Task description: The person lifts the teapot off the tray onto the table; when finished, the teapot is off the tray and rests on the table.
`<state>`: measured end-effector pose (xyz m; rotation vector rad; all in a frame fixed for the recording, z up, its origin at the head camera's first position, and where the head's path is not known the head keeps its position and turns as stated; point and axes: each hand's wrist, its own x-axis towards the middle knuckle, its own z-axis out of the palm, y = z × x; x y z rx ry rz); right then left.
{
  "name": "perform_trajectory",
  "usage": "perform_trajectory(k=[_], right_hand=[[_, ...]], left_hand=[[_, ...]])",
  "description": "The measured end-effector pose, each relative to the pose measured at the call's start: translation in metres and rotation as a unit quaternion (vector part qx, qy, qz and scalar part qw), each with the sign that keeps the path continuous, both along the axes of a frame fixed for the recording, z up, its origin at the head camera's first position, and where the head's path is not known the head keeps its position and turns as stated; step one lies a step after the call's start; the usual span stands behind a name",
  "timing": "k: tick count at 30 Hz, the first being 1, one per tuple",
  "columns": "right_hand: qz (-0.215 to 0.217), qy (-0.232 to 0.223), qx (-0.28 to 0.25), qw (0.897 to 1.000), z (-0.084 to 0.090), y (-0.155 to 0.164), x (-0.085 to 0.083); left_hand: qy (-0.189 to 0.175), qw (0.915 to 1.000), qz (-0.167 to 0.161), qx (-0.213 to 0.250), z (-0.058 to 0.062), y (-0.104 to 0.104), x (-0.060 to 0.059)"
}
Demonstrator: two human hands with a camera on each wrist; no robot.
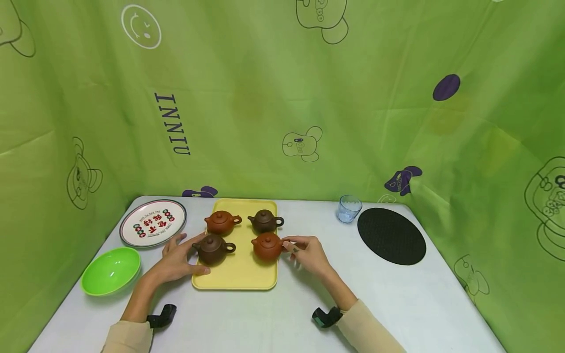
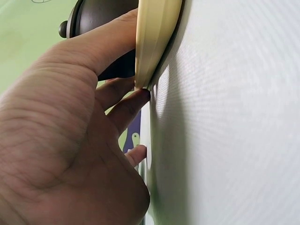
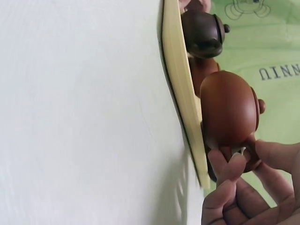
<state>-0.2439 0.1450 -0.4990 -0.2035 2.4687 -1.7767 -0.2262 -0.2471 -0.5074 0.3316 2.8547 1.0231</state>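
Four small clay teapots stand on a yellow tray [image 1: 240, 279]. My left hand [image 1: 194, 255] lies at the tray's left edge around the dark brown teapot [image 1: 213, 249] at the front left. In the left wrist view its thumb [image 2: 112, 42] crosses the tray rim [image 2: 157, 33] by that teapot [image 2: 93, 14], and its fingers [image 2: 129, 103] touch the rim's outer side. My right hand [image 1: 289, 246] pinches the handle of the red-brown teapot [image 1: 267, 246] at the front right. The right wrist view shows that pinch [image 3: 246, 157] behind the teapot's body [image 3: 229, 112].
A second red-brown teapot [image 1: 222, 221] and a second dark one [image 1: 265, 220] stand at the tray's back. A printed plate [image 1: 153, 223] and a green bowl [image 1: 111, 270] lie to the left. A small glass [image 1: 349, 208] and a black round mat [image 1: 391, 236] are on the right. Green cloth walls surround the table.
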Motion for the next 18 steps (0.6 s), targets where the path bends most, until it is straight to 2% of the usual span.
perform_trajectory(k=[8,18], right_hand=[[-0.022,-0.003,0.007,1.0,0.008,0.016,-0.002],[-0.051,0.007,0.019,0.998,0.006,0.046,-0.01]], left_hand=[[0.005,1.0,-0.003,-0.002,0.0,0.0,0.0],[0.0,1.0,-0.001,0.004,0.001,0.0,0.001]])
